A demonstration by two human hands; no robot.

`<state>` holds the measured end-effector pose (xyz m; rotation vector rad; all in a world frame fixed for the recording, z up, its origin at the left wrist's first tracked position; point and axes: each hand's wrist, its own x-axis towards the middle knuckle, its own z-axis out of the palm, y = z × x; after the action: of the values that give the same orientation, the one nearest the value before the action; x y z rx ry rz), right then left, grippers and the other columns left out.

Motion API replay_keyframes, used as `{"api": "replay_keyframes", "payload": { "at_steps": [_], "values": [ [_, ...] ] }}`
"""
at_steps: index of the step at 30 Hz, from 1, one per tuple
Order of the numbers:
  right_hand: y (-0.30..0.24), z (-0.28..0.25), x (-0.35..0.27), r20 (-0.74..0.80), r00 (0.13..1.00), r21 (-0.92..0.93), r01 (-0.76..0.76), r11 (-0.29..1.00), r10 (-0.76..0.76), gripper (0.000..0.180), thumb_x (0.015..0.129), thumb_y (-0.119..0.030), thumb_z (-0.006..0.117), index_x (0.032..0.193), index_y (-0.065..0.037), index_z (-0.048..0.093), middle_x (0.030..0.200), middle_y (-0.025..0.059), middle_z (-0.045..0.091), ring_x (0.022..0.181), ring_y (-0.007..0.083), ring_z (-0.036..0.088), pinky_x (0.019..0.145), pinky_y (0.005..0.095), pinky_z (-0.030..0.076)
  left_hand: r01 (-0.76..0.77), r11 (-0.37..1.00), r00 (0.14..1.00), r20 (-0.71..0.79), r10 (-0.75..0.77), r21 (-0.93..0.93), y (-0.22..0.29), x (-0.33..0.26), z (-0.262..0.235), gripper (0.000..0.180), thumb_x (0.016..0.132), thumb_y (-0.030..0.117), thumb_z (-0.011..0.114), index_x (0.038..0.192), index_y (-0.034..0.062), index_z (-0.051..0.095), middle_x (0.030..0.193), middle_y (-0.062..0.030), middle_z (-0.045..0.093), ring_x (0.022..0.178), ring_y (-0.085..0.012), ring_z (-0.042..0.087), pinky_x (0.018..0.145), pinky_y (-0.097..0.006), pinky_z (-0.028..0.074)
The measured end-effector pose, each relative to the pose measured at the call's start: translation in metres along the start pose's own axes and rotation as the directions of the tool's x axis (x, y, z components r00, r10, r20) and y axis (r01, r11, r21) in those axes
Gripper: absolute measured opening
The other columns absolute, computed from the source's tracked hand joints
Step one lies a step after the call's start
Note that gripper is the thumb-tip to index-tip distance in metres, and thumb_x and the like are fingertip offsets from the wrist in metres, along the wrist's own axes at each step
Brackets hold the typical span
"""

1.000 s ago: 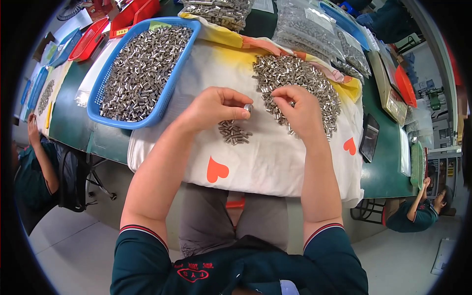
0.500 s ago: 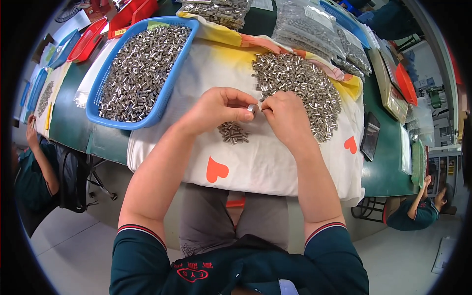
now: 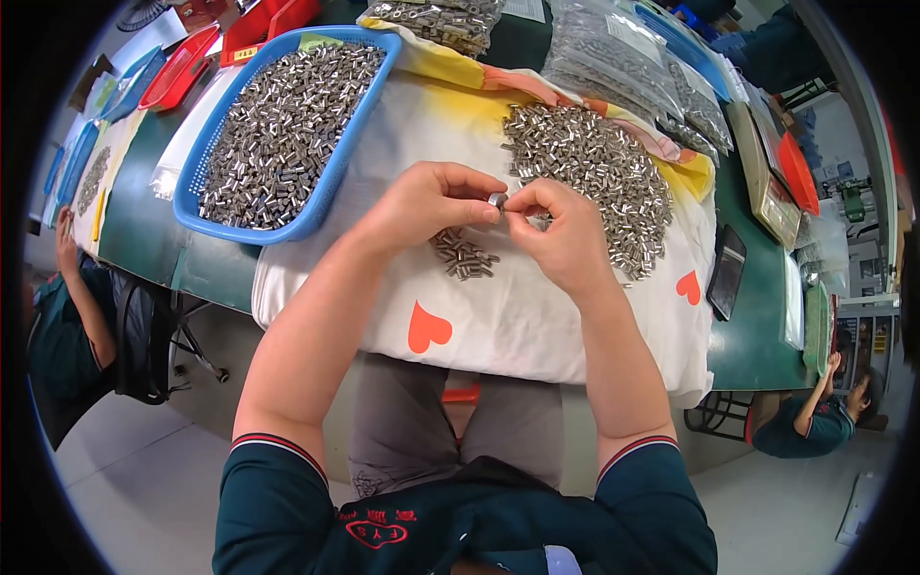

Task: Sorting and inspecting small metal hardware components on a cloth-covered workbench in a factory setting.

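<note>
While the left hand (image 3: 431,208) pinches a shiny metal piece (image 3: 496,200), the right hand (image 3: 561,232) is right beside it.
The left thumb and finger are closed on the piece, over the white cloth (image 3: 537,331). The right thumb and finger are close together; I can't tell if they grip anything. A little pile (image 3: 466,259) of metal tubes sits near the left hand, a big pile (image 3: 621,177) by the right.

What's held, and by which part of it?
Left hand: small silver piece, pinched by its outer side. Right hand: fingers right beside it; can't tell whether they hold anything.
</note>
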<state>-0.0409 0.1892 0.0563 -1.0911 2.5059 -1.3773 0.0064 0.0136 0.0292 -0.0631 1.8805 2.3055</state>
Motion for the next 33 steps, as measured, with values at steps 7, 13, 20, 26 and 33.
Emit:
{"api": "replay_keyframes", "payload": {
  "at_steps": [7, 13, 20, 26, 33],
  "values": [
    [0.001, 0.011, -0.002, -0.075, 0.960, -0.354, 0.227, 0.907, -0.269, 0.007, 0.066, -0.004, 0.061, 0.071, -0.004, 0.055, 0.069, 0.0074, 0.057, 0.066, 0.0234, 0.055, 0.060, 0.0341, 0.044, -0.011, 0.999, 0.999, -0.033, 0.013, 0.047, -0.003, -0.001, 0.003, 0.028, 0.074, 0.005, 0.066, 0.100, -0.0026, 0.059, 0.086, -0.0048, 0.062, 0.075, -0.0076, 0.057, 0.065, -0.020, 0.046],
    [0.000, -0.005, 0.000, 0.060, 0.997, 0.116, -0.062, 0.991, 0.056, 0.010, 0.070, -0.004, 0.062, 0.080, -0.002, 0.060, 0.073, 0.0040, 0.061, 0.067, 0.0112, 0.056, 0.062, 0.0241, 0.044, -0.008, 1.000, 1.000, 0.004, 0.008, 0.009, 0.001, -0.002, 0.002, 0.029, 0.073, 0.005, 0.067, 0.099, -0.0033, 0.059, 0.086, -0.0062, 0.063, 0.076, -0.0087, 0.058, 0.067, -0.020, 0.047],
    [0.013, -0.018, 0.008, -0.079, 0.993, -0.097, -0.091, 0.991, 0.084, 0.012, 0.070, -0.010, 0.062, 0.081, -0.004, 0.060, 0.075, 0.0083, 0.060, 0.069, 0.0199, 0.057, 0.064, 0.0309, 0.045, 0.043, 0.995, 0.999, 0.000, -0.044, 0.091, 0.005, -0.003, 0.003, 0.029, 0.073, 0.001, 0.065, 0.101, -0.0032, 0.059, 0.087, -0.0048, 0.061, 0.076, -0.0080, 0.058, 0.069, -0.020, 0.047],
    [0.028, 0.007, 0.012, -0.052, 0.979, -0.549, 0.135, 0.825, -0.195, 0.008, 0.068, -0.010, 0.061, 0.076, -0.009, 0.064, 0.078, 0.0056, 0.057, 0.080, 0.0229, 0.052, 0.072, 0.0356, 0.040, 0.033, 0.993, 0.999, 0.025, -0.036, 0.116, 0.000, -0.002, 0.002, 0.028, 0.073, 0.001, 0.065, 0.100, -0.0028, 0.059, 0.086, -0.0044, 0.062, 0.076, -0.0078, 0.057, 0.069, -0.020, 0.047],
    [0.026, 0.009, 0.011, -0.019, 0.992, -0.623, 0.089, 0.777, -0.129, 0.007, 0.068, -0.010, 0.061, 0.075, -0.008, 0.063, 0.076, 0.0053, 0.056, 0.079, 0.0230, 0.052, 0.072, 0.0367, 0.039, 0.015, 0.996, 0.999, 0.032, -0.018, 0.092, 0.001, 0.000, 0.002, 0.027, 0.075, 0.001, 0.063, 0.101, -0.0027, 0.058, 0.086, -0.0047, 0.062, 0.076, -0.0083, 0.058, 0.069, -0.021, 0.047]
  ]
}}
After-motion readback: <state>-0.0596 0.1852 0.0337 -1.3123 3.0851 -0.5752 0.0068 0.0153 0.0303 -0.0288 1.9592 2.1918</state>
